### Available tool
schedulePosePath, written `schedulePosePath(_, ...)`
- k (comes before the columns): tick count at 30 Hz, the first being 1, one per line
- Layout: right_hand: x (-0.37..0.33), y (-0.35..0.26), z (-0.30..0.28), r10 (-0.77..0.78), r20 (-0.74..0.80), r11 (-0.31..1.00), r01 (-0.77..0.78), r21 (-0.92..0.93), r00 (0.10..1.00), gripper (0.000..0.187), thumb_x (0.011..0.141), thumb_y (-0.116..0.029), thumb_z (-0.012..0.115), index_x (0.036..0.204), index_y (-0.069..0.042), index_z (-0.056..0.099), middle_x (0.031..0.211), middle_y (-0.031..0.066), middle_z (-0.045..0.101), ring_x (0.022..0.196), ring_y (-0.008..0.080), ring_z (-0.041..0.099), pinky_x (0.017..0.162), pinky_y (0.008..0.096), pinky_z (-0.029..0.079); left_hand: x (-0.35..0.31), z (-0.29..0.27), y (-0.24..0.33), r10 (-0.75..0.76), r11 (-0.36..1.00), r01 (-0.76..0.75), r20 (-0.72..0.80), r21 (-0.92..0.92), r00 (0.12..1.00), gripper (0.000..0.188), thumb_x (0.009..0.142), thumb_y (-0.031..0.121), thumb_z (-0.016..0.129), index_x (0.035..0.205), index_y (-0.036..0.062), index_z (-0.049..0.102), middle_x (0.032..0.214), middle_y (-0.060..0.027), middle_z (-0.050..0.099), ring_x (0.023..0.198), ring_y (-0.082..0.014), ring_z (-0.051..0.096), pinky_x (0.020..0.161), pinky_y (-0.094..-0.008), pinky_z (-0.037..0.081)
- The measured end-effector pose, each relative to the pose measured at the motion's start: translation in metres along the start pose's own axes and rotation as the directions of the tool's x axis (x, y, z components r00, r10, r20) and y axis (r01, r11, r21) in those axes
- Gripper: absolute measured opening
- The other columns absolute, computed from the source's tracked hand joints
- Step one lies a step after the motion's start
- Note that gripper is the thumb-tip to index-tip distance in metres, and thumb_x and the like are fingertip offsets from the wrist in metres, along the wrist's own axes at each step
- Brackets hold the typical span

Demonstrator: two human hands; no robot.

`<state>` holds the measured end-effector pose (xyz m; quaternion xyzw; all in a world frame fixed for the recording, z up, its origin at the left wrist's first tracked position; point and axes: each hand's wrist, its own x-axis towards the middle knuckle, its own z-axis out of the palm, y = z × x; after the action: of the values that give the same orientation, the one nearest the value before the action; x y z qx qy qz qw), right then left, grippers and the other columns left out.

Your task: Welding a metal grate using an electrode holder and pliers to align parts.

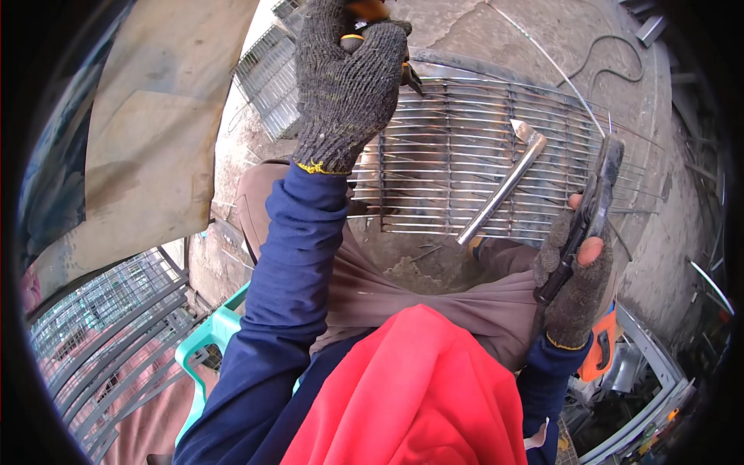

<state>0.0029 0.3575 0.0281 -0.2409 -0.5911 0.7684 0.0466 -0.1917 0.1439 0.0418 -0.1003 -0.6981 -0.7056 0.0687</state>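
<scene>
My left hand (pixel 349 85), in a dark grey knit glove, is raised at the top over the far left corner of a metal bar grid (pixel 473 163). Its fingers close around a black-and-orange hand tool (pixel 412 76), mostly hidden, so I cannot tell its kind. On the right, my gloved right hand (pixel 577 271), with bare fingertips showing, grips a black welding electrode holder (pixel 595 205). From the holder's top a long thin welding rod (pixel 546 58) slants up and left past the grid. Across the grid's right half lies a steel chipping hammer (pixel 504 182) with a pointed head.
Behind my left hand stand more wire grids (pixel 271 77). A stained board (pixel 155 132) rises on the left, above a green plastic stool (pixel 209 341). An orange-handled saw (pixel 601 349) and metal scrap sit lower right. A dark cable (pixel 620 39) curls on the far floor.
</scene>
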Motion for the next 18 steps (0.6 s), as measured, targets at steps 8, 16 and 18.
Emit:
schedulePosePath(8,0.0,0.002,-0.002,-0.007,0.002,1.0,0.007,-0.022,1.0,0.081,0.085,-0.054,0.074,0.137,0.003,0.048,0.081,0.0005,0.057,0.055,0.0066,0.049,0.044,0.0215,0.035,0.002,-0.007,-0.013,0.057,0.998,-0.056,-0.017,0.035,0.998,0.027,0.089,-0.004,0.052,0.115,0.003,0.056,0.103,-0.0079,0.058,0.079,-0.0137,0.065,0.064,-0.026,0.057)
schedulePosePath(16,0.0,0.0,-0.003,0.04,0.013,0.999,-0.04,-0.012,0.999,0.08,0.085,-0.049,0.076,0.135,0.004,0.045,0.077,0.001,0.054,0.056,0.0066,0.05,0.047,0.0213,0.038,0.007,-0.031,-0.031,0.422,0.722,-0.449,0.179,0.526,0.889,0.032,0.075,-0.006,0.066,0.103,0.0072,0.064,0.107,-0.0136,0.064,0.098,-0.0291,0.064,0.082,-0.0369,0.054)
schedulePosePath(18,-0.001,-0.002,0.001,0.04,0.021,0.999,-0.04,-0.012,0.999,0.079,0.085,-0.048,0.076,0.135,0.004,0.045,0.078,0.0007,0.054,0.056,0.0065,0.05,0.047,0.0213,0.038,0.007,-0.047,-0.035,0.557,0.23,-0.615,0.416,0.754,0.719,0.033,0.071,-0.007,0.069,0.1,0.0083,0.067,0.108,-0.015,0.066,0.103,-0.033,0.064,0.086,-0.0396,0.053)
